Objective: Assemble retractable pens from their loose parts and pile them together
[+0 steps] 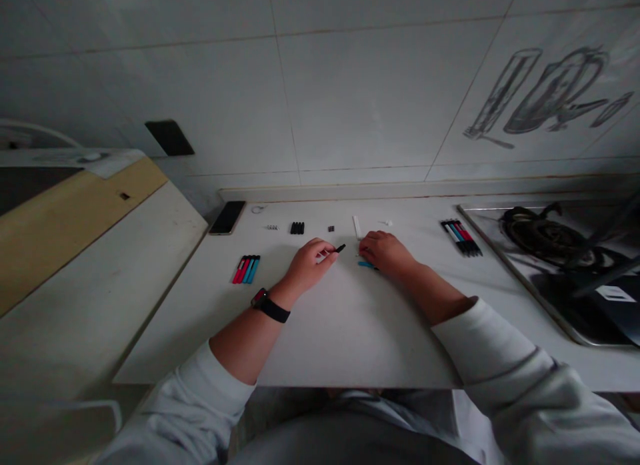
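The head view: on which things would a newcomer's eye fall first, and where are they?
Probably first on the two bare hands at the middle of the white counter: the left hand pinches a small black piece, and the right hand is at a blue piece. Next, perhaps, the dark drawing on the wall, upper right.

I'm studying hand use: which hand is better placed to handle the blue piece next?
Probably the right hand: it is close beside the blue piece, while the left hand is farther off and holds a black part. Whether the right one holds anything is hard to see.
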The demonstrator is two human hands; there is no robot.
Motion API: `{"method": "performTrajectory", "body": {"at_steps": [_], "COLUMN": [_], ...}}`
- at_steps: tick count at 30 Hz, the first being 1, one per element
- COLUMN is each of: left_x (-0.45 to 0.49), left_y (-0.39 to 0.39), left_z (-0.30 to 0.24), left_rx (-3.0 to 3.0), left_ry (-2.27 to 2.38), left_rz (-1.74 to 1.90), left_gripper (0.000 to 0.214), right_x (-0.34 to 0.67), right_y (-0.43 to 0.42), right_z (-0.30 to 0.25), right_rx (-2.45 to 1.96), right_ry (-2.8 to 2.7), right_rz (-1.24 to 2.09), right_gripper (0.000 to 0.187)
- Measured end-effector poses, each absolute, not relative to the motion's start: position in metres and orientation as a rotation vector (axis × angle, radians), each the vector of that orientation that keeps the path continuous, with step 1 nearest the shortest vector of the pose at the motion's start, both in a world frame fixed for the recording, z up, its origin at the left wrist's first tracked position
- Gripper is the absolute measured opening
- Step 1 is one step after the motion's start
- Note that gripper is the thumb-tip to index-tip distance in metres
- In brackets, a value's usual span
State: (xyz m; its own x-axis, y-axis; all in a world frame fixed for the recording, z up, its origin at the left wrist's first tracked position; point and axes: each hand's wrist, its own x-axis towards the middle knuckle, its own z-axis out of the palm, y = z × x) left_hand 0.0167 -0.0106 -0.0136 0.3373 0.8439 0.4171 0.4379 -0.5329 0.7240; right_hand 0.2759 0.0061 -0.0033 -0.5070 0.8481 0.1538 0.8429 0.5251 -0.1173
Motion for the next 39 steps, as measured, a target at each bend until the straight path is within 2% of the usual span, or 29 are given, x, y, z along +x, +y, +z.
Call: {"method": "performTrajectory", "body": {"at_steps": [9,17,24,30,33,39], "left_x": [0.017,0.012,0.010,0.011,0.010,0.009], "left_y": [-0.010,-0.008,-0.007,-0.009,-0.008,-0.007], "left_z": [-0.018,-0.012,-0.012,-0.010,-0.008,-0.008], "left_rx": [2.034,2.081,2.115,2.145,2.156,2.195], "left_ry": [1.138,1.191,1.217,1.218,1.232,1.243], "left_rz": [1.047,1.084,1.064,1.024,1.019,1.045], "left_gripper": [0.011,0.012,0.010,0.008,0.008,0.009], "right_x": [0.288,0.283,0.286,0.279,0.277,0.271], "right_y": [0.008,0.006,0.010,0.004,0.002,-0.007], "right_z": [-0.002,-0.009,-0.007,-0.007,-0.004,0.009], "right_rx": [-1.527,-1.587,-1.515,-1.574,-1.591,-1.321], "right_ry": [-2.547,-2.556,-2.606,-2.581,-2.497,-2.305], "right_rz": [0.090,-0.042,0.107,-0.021,0.035,0.180], "right_gripper": [0.014,0.019,0.016,0.018,0.020,0.021]}}
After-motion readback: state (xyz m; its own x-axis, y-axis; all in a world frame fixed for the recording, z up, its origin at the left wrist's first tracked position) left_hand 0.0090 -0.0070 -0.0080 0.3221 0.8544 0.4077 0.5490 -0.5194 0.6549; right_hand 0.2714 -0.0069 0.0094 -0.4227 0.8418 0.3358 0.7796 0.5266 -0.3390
